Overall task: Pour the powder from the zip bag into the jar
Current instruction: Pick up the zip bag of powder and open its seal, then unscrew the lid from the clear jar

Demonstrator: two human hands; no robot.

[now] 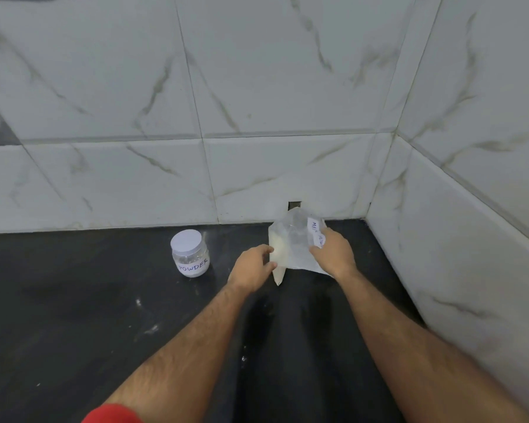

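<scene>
A clear zip bag (pixel 293 242) with white powder in its left part stands on the black counter (pixel 104 315), tilted, a white label on its right side. My left hand (pixel 252 267) grips the bag's left edge and my right hand (pixel 333 251) grips its right side over the label. To the left, apart from both hands, a small clear jar (pixel 190 253) stands upright with its white lid on and a label reading "POWDER".
Marbled white tile walls (pixel 257 117) close off the back and the right side, forming a corner just behind the bag. A small dark hole (pixel 293 205) shows in the wall above the bag. White powder specks dot the counter.
</scene>
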